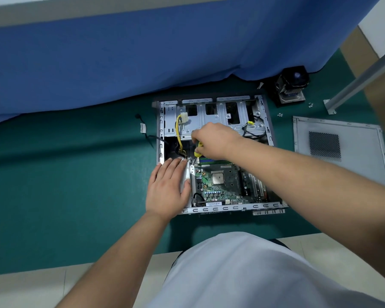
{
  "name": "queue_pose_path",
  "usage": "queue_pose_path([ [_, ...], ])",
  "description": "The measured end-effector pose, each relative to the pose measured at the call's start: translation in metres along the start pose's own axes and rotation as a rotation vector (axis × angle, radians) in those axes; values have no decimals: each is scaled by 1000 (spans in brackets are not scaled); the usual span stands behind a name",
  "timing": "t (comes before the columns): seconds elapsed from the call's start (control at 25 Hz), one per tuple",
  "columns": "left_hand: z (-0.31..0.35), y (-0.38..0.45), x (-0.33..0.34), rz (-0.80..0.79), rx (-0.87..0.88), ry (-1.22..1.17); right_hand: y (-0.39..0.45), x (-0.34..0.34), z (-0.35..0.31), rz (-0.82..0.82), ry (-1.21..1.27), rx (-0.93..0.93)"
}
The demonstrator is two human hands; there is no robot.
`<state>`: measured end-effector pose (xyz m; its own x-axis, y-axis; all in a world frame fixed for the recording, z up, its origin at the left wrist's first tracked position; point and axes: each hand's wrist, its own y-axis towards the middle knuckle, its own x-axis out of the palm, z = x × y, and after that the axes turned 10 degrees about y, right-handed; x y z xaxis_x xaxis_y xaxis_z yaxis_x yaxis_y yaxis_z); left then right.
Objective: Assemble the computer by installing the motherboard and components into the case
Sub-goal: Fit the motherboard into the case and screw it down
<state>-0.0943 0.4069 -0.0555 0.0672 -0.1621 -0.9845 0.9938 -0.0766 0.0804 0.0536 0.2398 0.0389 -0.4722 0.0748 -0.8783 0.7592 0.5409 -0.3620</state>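
Observation:
An open grey computer case [211,211] lies flat on a green mat. The green motherboard [218,187] sits inside its near half, with a bare square CPU at its middle. My left hand [168,187] rests flat, fingers straight, on the case's left wall. My right hand [213,140] grips a yellow-handled screwdriver [198,150], held over the board's far left corner beside the RAM sticks. The tool's tip is hidden under my hand. Yellow and black power cables [178,134] with a white plug hang in the case's far left.
The detached side panel [342,150] with a mesh vent lies to the right. A black CPU cooler [291,85] stands behind the case, with small screws [280,115] scattered near it. A metal table leg [353,83] slants at right. A blue cloth [142,52] hangs behind.

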Motion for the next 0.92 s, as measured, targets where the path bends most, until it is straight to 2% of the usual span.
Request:
queue_pose_path([
  [0.16,19,22,-11,-55,-204,-306,-40,-19,41,167,354,83],
  [0.28,57,52,-23,-223,-441,-877,-77,-25,74,346,771,213],
  [0.36,86,78,-33,-378,-631,-1333,-98,-20,94,360,1120,282],
  [0.44,109,101,-38,-402,-694,-1534,-115,-12,109,315,1290,304],
  [0.56,142,135,-43,-352,-652,-1411,-126,-1,128,240,1303,365],
  [0.72,194,180,-46,-377,-351,-1112,-119,6,157,195,1129,433],
  [0.84,224,213,-38,-402,-171,-905,-110,9,194,225,1173,547],
  [0.92,226,236,-24,-329,-30,-672,-106,12,228,246,1196,626],
])
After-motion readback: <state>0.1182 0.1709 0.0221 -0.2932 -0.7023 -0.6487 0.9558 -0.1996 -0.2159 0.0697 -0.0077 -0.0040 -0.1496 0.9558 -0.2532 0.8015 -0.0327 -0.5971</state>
